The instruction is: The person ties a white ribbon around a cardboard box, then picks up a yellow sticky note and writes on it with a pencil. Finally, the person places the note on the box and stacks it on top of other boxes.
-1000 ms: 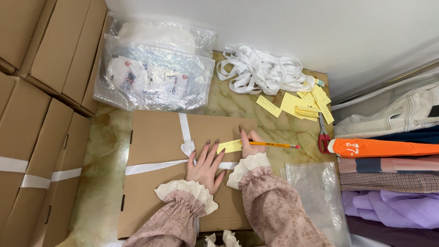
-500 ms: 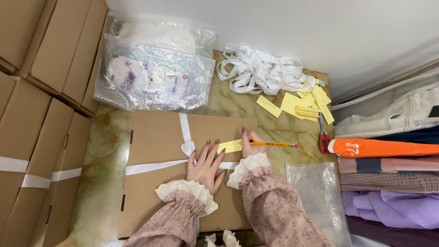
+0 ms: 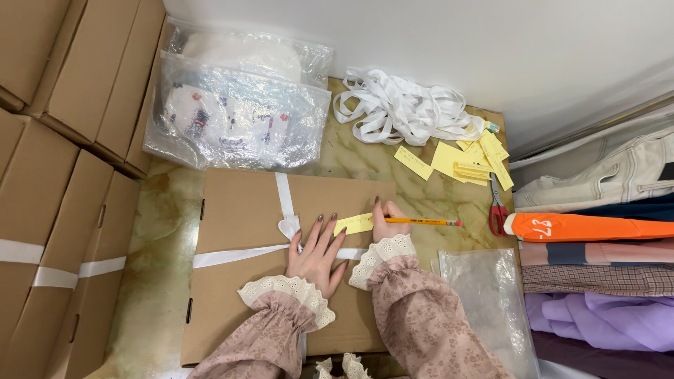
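Right now you are pressing your left hand flat on the brown cardboard box, fingers released and spread, the tips pinning the near end of a small yellow slip. Your right hand is grasping an orange pencil, its fingers clenched round the shaft, the point hidden at the slip and the far end sticking out over the marbled tabletop.

- The slip is lying on the box lid, just right of the white ribbon knot, with part of it over the ribbon band. Judging from that, the pencil could be skidding or tearing the paper where it crosses the ridge.
- Only the fingertips are holding the slip; a hard stroke could be sliding it out from under them.
- The lid is likely flexing under pressure, which may be making the marks wobble.
- Your lace cuff is sitting close to the slip and could be smudging fresh graphite.
- The red-handled scissors are lying near the pencil's far end, beside the loose yellow slips; a wide elbow swing could be scattering them.
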